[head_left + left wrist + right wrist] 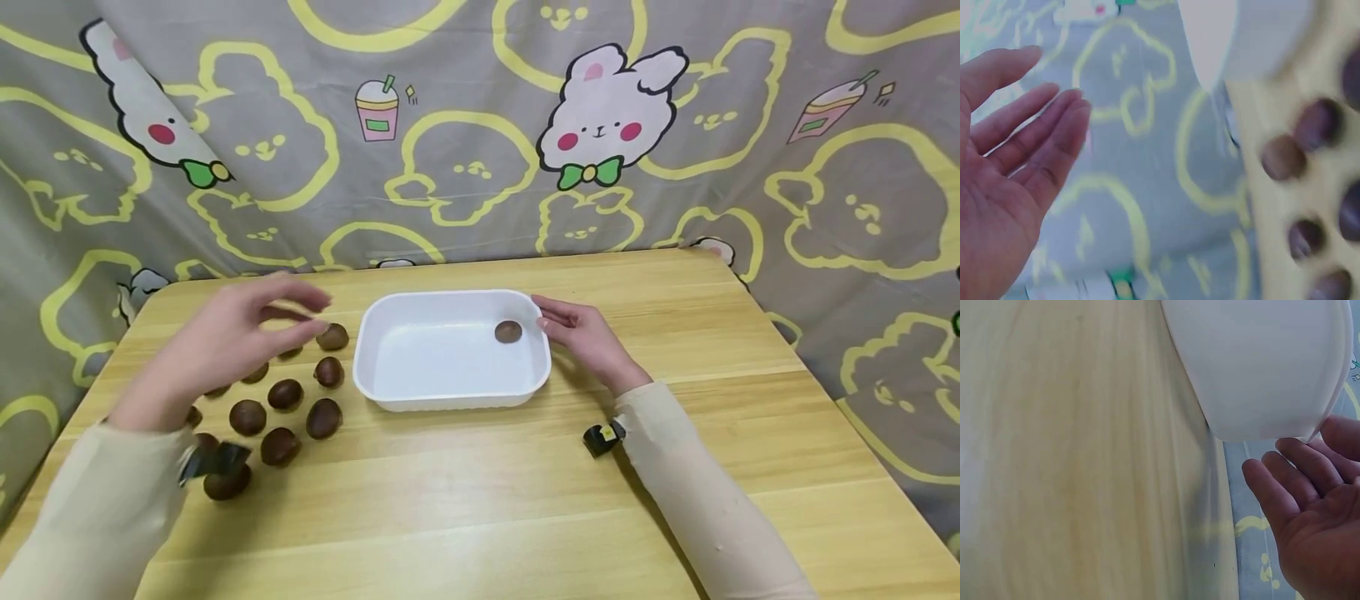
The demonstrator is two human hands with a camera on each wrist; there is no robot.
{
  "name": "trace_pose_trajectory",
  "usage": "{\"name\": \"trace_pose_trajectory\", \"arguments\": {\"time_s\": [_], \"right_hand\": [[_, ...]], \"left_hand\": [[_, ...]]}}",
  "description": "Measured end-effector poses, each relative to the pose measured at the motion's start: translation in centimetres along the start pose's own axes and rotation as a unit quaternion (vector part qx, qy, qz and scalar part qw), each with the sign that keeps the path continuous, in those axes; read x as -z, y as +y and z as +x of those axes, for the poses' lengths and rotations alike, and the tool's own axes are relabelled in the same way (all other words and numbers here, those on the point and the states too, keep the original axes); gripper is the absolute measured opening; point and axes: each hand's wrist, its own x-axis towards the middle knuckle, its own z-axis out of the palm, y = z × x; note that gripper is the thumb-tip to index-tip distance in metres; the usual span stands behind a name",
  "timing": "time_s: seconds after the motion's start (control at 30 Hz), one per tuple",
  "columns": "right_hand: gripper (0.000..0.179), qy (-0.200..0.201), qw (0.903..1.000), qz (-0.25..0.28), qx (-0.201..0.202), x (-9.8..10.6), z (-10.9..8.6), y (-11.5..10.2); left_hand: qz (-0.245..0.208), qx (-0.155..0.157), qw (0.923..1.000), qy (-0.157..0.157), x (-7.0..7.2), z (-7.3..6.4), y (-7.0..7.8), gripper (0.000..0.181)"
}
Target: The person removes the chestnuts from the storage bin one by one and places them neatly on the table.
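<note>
A white plastic tub [450, 402] stands on the table with one brown chestnut [508, 332] inside, near its right end. My right hand [581, 333] grips the tub's right rim, thumb at the edge and fingers against the outer wall, as the right wrist view also shows [1319, 506]. To the left of the tub, my left hand [240, 333] hovers over a group of chestnuts [286, 395]. Its fingers are spread from the thumb and nothing lies between them. In the left wrist view the palm [997, 181] is bare. Part of the chestnut group is hidden beneath the left hand and forearm.
The wooden table [480, 517] extends in front of the tub and to its right. Behind it hangs a grey curtain [465, 83] with yellow outlines and cartoon rabbits. A dark strap with a small device [603, 437] sits at the right wrist.
</note>
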Motion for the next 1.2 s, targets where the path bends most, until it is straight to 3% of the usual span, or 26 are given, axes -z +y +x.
{"name": "trace_pose_trajectory", "arguments": {"time_s": [0.13, 0.3, 0.57, 0.73, 0.83, 1.2], "right_hand": [[0.044, 0.004, 1.0, -0.006, -0.002, -0.1, 0.0, 0.0], [0.045, 0.005, 0.9999, -0.009, 0.007, -0.2, 0.0, 0.0], [0.045, 0.002, 1.0, 0.0, 0.005, -0.2, 0.0, -0.1], [0.045, 0.003, 0.9998, 0.02, -0.008, -0.3, 0.0, 0.0], [0.045, 0.003, 0.9997, 0.023, -0.009, -0.3, 0.0, 0.0], [0.045, -0.001, 0.9998, 0.017, -0.005, -0.2, -0.1, 0.0]], "left_hand": [[-0.015, -0.051, 0.9982, -0.028, -1.8, 4.2, 2.8, 0.026], [-0.011, -0.113, 0.9901, -0.082, -5.4, 8.8, 5.2, 0.03], [0.036, -0.087, 0.9789, -0.182, -10.6, 14.3, 7.4, 0.035], [0.079, -0.068, 0.9673, -0.231, -13.4, 16.2, 7.4, 0.035], [0.104, -0.056, 0.9623, -0.245, -14.7, 16.9, 7.3, 0.035], [0.168, -0.048, 0.9389, -0.296, -16.8, 18.1, 7.3, 0.006]]}}
